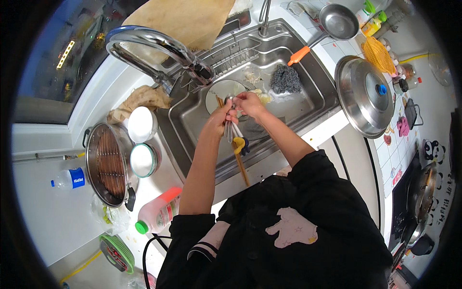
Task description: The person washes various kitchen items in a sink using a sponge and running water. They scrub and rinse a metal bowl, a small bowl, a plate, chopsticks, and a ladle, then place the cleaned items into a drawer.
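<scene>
My left hand is closed around a bundle of utensils over the steel sink. Spoon handles, wooden chopsticks and a yellow and dark blue piece stick out below it. The fingers of my right hand touch the spoon heads at the top of the bundle; whether they grip one is hard to tell. Behind the hands, a white plate lies in the sink under the chrome faucet. A steel wool scrubber and food scraps are on the sink bottom.
A frying pan with an orange handle reaches over the sink's far right corner. Beside the sink's right edge stands a large steel lid. On the left are white bowls, a steamer pot, a brown cloth and a pink bottle.
</scene>
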A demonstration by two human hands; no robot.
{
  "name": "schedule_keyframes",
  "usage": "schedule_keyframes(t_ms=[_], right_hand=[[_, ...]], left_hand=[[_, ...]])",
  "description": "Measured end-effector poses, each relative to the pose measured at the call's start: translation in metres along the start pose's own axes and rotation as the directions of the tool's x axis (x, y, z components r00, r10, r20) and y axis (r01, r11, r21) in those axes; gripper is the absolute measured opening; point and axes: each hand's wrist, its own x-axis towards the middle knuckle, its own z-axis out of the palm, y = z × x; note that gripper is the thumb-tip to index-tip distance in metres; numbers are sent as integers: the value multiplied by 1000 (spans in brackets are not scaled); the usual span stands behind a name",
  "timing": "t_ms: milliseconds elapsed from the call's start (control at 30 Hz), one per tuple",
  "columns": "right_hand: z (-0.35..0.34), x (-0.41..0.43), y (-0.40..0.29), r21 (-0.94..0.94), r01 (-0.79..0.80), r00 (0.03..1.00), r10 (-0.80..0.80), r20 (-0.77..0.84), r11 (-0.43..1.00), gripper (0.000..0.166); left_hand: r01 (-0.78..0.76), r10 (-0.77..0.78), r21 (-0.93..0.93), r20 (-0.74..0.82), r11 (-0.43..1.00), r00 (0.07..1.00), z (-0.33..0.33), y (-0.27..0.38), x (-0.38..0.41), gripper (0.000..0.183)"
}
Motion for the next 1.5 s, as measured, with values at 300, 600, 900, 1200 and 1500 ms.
schedule_keyframes(t_ms=[300, 600, 900, 1200, 1500], right_hand=[[-40, -98, 13, 488, -224, 974, 176, 142, 844, 61], [-43, -125, -5, 499, 47, 996, -4, -86, 865, 49], [-26, -128, -15, -339, 616, 704, -690, -166, 711, 31], [-87, -103, -16, -337, 223, 904, -64, 424, 915, 36], [-142, -133, -151, 420, 409, 828, -523, 203, 810, 34]], left_hand=[[-367, 331, -459, -161, 809, 930, -15, 5, 25, 24], [-283, 285, -413, -56, 866, 957, 7, -13, 53, 22], [-142, 252, -353, 291, 925, 923, 30, -58, 36, 21], [14, 20, 293, -115, 956, 993, 16, -22, 28, 23], [-386, 162, 755, 357, 530, 920, 137, 15, -30, 24]])
